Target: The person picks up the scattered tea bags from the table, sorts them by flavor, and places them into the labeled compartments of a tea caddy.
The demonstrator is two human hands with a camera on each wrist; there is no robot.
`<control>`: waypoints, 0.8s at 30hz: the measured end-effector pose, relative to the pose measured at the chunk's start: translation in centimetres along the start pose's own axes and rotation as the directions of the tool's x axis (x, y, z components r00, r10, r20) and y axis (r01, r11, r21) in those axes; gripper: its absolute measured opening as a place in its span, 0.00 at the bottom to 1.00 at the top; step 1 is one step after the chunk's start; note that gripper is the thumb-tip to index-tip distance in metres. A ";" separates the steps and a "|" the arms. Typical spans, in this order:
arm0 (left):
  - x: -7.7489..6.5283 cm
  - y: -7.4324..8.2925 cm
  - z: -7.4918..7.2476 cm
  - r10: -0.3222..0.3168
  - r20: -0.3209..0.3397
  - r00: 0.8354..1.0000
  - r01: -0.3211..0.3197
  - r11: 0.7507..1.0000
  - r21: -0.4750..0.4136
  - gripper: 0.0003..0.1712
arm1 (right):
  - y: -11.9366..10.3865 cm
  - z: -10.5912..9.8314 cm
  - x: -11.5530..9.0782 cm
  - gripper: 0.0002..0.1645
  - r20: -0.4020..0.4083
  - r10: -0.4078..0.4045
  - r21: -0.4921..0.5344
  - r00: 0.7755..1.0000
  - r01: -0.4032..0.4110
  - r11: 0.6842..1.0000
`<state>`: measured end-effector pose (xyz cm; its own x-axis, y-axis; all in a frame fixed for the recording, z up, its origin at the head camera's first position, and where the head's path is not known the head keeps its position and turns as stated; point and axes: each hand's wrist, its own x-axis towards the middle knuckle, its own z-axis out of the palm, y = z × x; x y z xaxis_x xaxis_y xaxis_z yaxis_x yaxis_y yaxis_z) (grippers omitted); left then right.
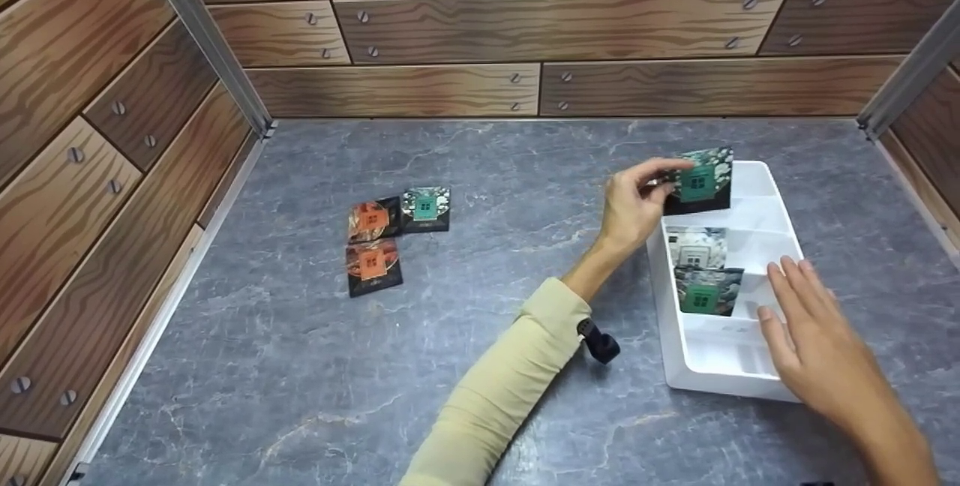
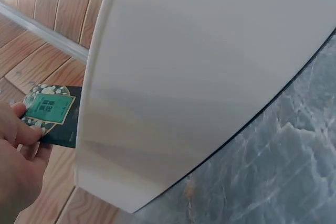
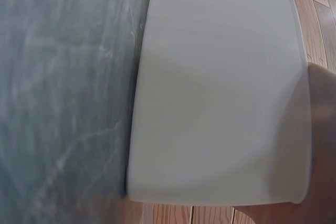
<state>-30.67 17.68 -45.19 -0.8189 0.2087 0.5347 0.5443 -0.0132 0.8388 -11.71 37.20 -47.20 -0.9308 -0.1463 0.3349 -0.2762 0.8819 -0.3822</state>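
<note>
My left hand (image 1: 634,205) pinches a square sachet (image 1: 699,182), black with a green label and a pale floral print, between thumb and fingers. It stands upright over the far left of a white divided box (image 1: 671,355). In the left wrist view, the same sachet (image 2: 50,114) shows past the box's rim. Further forward in the box lean a pale sachet (image 1: 696,247) and a dark sachet with a green label (image 1: 705,295), in the left-hand part. My right hand (image 1: 821,343) lies with straight fingers along the box's right side, overlapping its near right edge.
Left on the grey marbled table (image 1: 525,171) lie two sachets with orange labels, a far one (image 1: 369,220) and a near one (image 1: 373,265), and one green-labelled sachet (image 1: 425,208) beside them. Wood-patterned panels (image 1: 435,32) wall the table. A black strap (image 1: 600,343) hangs by my left sleeve.
</note>
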 end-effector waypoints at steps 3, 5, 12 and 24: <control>-0.3 -0.1 0.1 -0.040 0.033 0.999 0.039 0.999 0.025 0.22 | -0.1 0.0 -0.1 0.34 -0.009 -0.001 0.003 1.000 0.001 1.000; -0.4 -0.3 0.2 -0.084 0.058 0.995 0.082 0.996 0.045 0.23 | -0.1 0.0 -0.1 0.33 -0.013 0.000 0.005 1.000 0.000 1.000; -0.4 -0.4 0.1 -0.133 0.095 0.987 0.122 0.986 0.113 0.22 | -0.1 -0.2 0.1 0.34 -0.008 0.000 0.004 1.000 0.000 1.000; -0.4 -0.8 -0.8 -0.085 0.132 0.988 0.095 0.993 -0.074 0.14 | -0.1 0.0 0.0 0.34 0.016 0.006 -0.001 1.000 -0.006 1.000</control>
<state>-30.88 16.83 -46.00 -0.8311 0.3359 0.4431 0.4489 -0.0651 0.8912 -11.70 37.09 -47.16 -0.9362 -0.1486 0.3186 -0.2707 0.8829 -0.3836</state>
